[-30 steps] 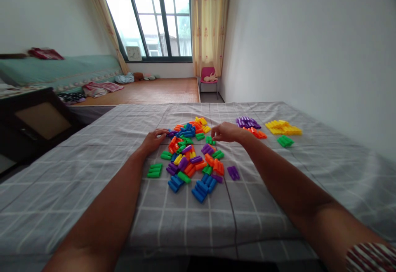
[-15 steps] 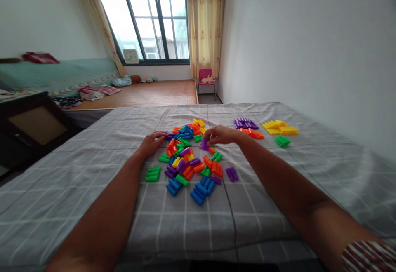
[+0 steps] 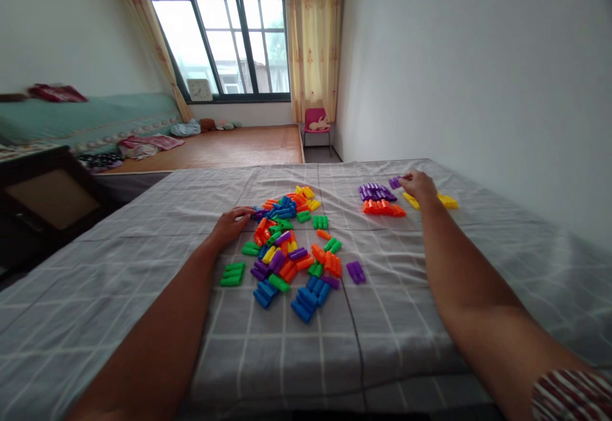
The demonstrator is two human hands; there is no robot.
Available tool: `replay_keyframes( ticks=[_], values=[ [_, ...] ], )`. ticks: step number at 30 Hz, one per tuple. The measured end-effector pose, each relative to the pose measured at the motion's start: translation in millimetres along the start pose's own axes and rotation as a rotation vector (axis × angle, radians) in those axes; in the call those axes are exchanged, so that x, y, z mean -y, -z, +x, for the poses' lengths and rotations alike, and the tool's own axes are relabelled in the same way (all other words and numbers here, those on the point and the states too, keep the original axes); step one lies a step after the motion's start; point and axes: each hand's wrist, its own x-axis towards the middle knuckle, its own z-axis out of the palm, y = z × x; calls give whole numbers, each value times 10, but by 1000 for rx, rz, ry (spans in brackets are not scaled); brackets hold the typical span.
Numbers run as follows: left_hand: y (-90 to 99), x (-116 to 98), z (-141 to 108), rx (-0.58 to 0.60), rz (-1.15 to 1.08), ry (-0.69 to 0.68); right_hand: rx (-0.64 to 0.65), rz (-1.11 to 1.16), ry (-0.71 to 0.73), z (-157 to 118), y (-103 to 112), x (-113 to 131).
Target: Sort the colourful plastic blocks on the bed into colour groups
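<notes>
Pinched in the fingertips of my right hand (image 3: 421,185) is a small purple building block (image 3: 394,182) made of joined tubes. It is held above the bed, just behind a group of purple blocks (image 3: 377,192). My left hand (image 3: 233,223) rests at the left edge of a mixed pile of blocks (image 3: 283,240). Its fingers are loosely curved and apart, with the tips against a dark purple block (image 3: 261,214). Yellow blocks (image 3: 447,201) lie partly hidden behind my right hand and wrist, and orange blocks (image 3: 383,208) sit in front of the purple group.
Grey checked cloth (image 3: 157,242) covers the surface. Green blocks (image 3: 232,275), blue blocks (image 3: 310,298) and a separate purple block (image 3: 356,272) lie around the pile's near side. Beyond are a mat-covered bed (image 3: 239,143), a pink chair (image 3: 315,118) and a dark cabinet (image 3: 48,198).
My right hand has carried the purple block from the pile to the far right, beside the sorted groups. A green block now shows where that hand was. My left hand has stayed at the pile.
</notes>
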Motion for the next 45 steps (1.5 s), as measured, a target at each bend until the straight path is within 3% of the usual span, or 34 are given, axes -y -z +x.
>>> replay_keyframes(
  ticks=[4,14,21,23,26,29,32,35,39,45],
  values=[
    [-8,25,1,-8,1,-12,42,-81,-54,-32,-60,-119],
    [7,0,-3,1,5,-23,157,-146,27,-53,-217,-141],
    [-10,-9,-12,-4,-21,-18,84,-147,75,-102,-143,-46],
    [-21,-9,-14,-5,-19,-13,25,-85,185,-138,-95,172],
    [-40,1,-14,-12,-16,-9,-8,92,445,-395,-30,734],
    [-58,25,-12,-26,-19,-11,189,301,849,-957,-23,1377],
    [-71,44,-10,-34,-24,-21,398,443,1318,-1617,-81,1826],
    [-73,44,-7,-35,-28,-25,487,423,1499,-2066,-151,1985],
    [-63,22,-3,-28,-26,-22,515,361,1367,-2145,-189,1951],
    [-51,-1,-1,-18,-14,-13,535,345,934,-1617,-126,1770]
  ],
)
